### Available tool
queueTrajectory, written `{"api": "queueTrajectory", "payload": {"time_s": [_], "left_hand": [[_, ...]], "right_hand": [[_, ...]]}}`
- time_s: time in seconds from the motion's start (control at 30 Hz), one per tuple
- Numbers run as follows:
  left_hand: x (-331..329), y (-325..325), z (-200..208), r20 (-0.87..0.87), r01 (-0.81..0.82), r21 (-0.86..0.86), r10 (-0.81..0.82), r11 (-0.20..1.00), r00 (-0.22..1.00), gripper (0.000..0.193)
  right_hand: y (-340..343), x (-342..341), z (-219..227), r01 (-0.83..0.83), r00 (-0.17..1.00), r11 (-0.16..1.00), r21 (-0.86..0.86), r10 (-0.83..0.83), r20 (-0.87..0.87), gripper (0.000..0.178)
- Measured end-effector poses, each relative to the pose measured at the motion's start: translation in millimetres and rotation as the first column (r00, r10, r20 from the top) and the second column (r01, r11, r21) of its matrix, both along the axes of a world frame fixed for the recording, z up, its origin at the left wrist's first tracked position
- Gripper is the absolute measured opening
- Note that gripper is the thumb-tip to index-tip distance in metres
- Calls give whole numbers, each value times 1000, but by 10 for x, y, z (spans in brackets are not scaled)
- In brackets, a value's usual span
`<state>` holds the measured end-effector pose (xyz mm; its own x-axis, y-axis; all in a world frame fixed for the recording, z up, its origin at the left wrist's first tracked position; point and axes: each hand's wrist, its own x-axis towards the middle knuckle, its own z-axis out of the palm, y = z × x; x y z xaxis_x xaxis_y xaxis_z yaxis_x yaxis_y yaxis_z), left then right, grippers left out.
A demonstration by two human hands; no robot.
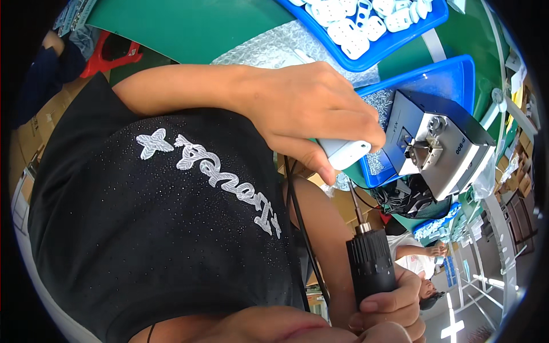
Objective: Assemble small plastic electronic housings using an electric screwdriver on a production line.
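Observation:
My left hand (317, 111) reaches in from the upper left, its fingers closed around a small white plastic casing (347, 154) with rounded corners. Lower down, my right hand (394, 303) is wrapped around the black body of an electric screwdriver (370, 260). The screwdriver's thin metal bit points up and its tip is close below the casing; whether they touch I cannot tell. Just right of the casing stands a metal screw feeder (440, 146), beside a blue tray (469, 80) with many small silver screws (377, 106). My left fingers hide part of the casing.
Another blue tray (366, 66) full of white casings stands on the green table (160, 31). Bubble wrap (257, 48) lies beside it. A black cable (303, 228) hangs by my shirt. At lower right a co-worker (414, 257) sits; a red stool (108, 54) is at upper left.

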<state>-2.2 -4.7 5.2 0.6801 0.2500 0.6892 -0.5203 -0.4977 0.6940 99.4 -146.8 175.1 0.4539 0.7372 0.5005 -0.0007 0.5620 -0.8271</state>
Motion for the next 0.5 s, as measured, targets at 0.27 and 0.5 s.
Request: {"api": "queueTrajectory", "payload": {"time_s": [0.27, 0.5], "left_hand": [[61, -54, -70, 91, -20, -31, 23, 999, 996, 59], [6, -20, -57, 74, -12, -25, 14, 1000, 997, 58]], "right_hand": [[97, 165, -186, -125, 987, 992, 23, 122, 103, 31], [81, -42, -278, -16, 991, 992, 127, -1, 130, 41]]}}
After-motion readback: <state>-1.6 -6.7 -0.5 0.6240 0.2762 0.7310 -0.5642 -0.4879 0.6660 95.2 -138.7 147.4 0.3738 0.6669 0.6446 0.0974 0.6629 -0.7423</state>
